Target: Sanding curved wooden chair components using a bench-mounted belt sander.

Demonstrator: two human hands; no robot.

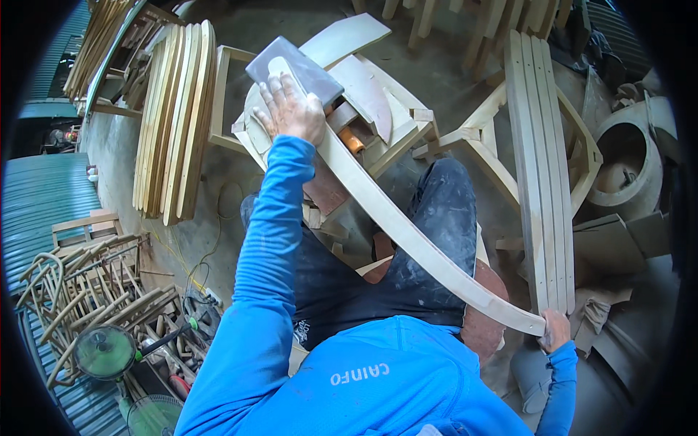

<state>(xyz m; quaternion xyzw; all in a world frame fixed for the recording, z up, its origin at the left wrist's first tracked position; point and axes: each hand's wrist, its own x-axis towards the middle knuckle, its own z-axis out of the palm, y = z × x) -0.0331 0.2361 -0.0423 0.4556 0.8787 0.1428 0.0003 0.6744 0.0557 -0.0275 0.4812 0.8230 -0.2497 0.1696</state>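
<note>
A long, curved pale wooden slat [389, 218] runs diagonally across my lap, from far left to near right. My left hand [292, 109] lies flat over its far end with the fingers spread. Under that end is a grey rectangular block or pad [311, 69], resting on a low wooden work stand [400, 149]. At the slat's near end, my right hand [557, 331] is closed around the tip. Below the slat, an orange cylinder [351, 140] shows among wooden pieces on the stand. The palm hides part of the slat's far end.
Stacked curved slats lean on a frame at left [174, 123]; another slat set [542, 174] stands at right. A yellow cord [196, 272] crosses the floor. A green fan [105, 352] and piled wooden parts [94, 291] are at lower left, a round hollow drum [622, 156] at far right.
</note>
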